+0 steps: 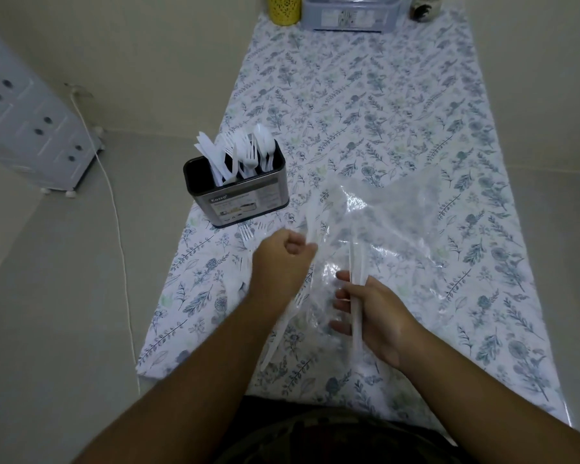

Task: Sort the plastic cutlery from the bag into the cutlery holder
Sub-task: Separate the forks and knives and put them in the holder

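Observation:
A black cutlery holder [236, 192] stands on the left part of the flowered tablecloth, with several white plastic forks, spoons and knives [238, 152] upright in it. A clear plastic bag [382, 226] lies crumpled in the middle of the cloth. My left hand [282, 262] is closed on the bag's left edge, and a blurred white piece rises from its fingers. My right hand [372, 316] grips white plastic cutlery [355, 296] by the handles, through or against the bag. A white fork [246, 232] lies on the cloth in front of the holder. A white knife [275, 339] lies under my left wrist.
At the table's far end stand a yellow perforated cup [283, 8], a grey plastic box [350, 13] and a dark jar [424, 6]. The table's left edge [168, 306] drops to a tiled floor with a white cable [118, 229] and a grey cabinet [31, 122].

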Available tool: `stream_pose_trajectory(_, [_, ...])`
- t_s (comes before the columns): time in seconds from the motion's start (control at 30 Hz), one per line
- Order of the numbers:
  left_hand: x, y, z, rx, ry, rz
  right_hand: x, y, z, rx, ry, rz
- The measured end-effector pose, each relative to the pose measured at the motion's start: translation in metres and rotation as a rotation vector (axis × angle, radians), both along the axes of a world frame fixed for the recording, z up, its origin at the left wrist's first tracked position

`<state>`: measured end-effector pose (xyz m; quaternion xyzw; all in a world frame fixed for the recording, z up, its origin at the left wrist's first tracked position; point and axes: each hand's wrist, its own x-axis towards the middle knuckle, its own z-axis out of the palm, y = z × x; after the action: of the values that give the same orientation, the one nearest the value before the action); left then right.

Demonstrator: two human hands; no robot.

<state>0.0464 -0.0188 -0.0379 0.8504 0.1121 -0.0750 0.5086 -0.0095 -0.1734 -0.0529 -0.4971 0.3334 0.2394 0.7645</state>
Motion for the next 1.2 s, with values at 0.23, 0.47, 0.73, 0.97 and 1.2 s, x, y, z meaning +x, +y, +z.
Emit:
stream_pose_trajectory(0.23, [-0.066, 0.006, -0.017, 0.115, 0.016, -0.300, 0.001, 0.023, -0.008, 0.058, 0.011, 0.065])
stream_pose_trajectory(0.47, [-0.037, 0.045, -0.052, 0.486, 0.137, -0.191, -0.004, 0.019, -0.012, -0.019, 0.149, 0.094])
stream_pose_trajectory(0.73, [-0.030, 0.035, -0.058, 0.485, 0.039, -0.237, -0.012, 0.009, -0.013, -0.118, 0.115, 0.158])
stream_pose_trajectory(0.97, [-0.010, 0.034, -0.055, 0.659, 0.084, -0.256, -0.013, 0.012, -0.014, -0.073, 0.168, 0.131])
stream_pose_trajectory(1.2, [0.003, 0.028, -0.060, 0.772, 0.085, -0.287, -0.014, 0.016, -0.014, -0.088, 0.153, 0.195])
